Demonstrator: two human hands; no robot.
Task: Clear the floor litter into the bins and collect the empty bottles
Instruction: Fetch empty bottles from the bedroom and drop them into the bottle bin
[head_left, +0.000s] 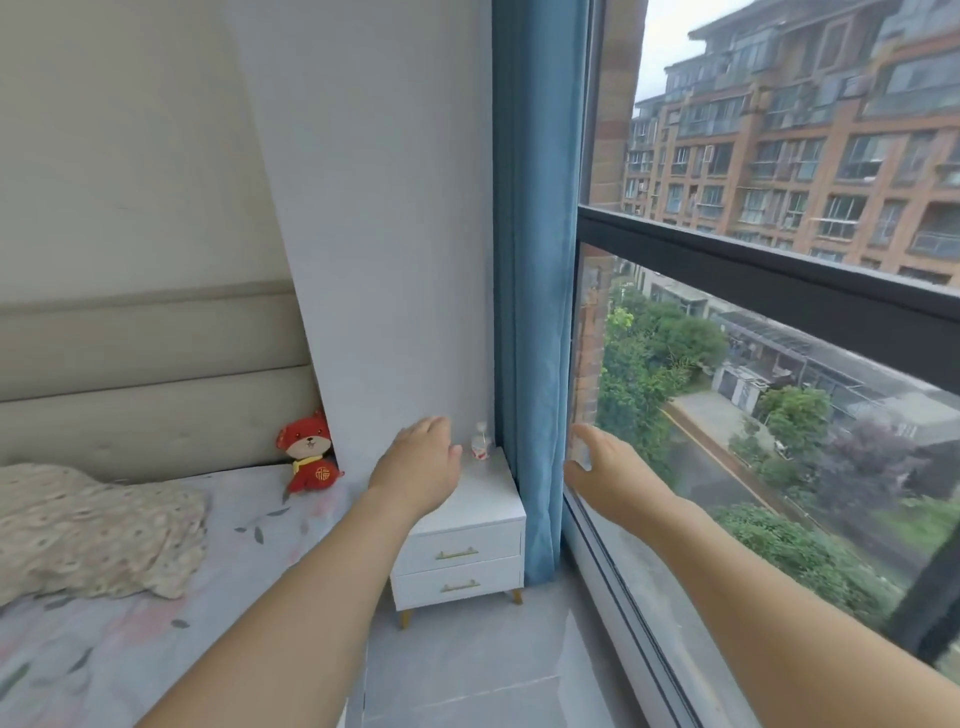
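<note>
Hardly any writing can be read here. The one sign is a round gold emblem holding a single Chinese character, seemingly 福, on the belly of the small red plush animal toy (309, 460) sitting at the far right corner of the bed against the padded beige headboard (156, 384). The small clear plastic bottle (481, 443) at the back right corner of the white two-drawer nightstand (467, 525) has a red-and-white label, but its print is too small and blurred to make out.
</note>
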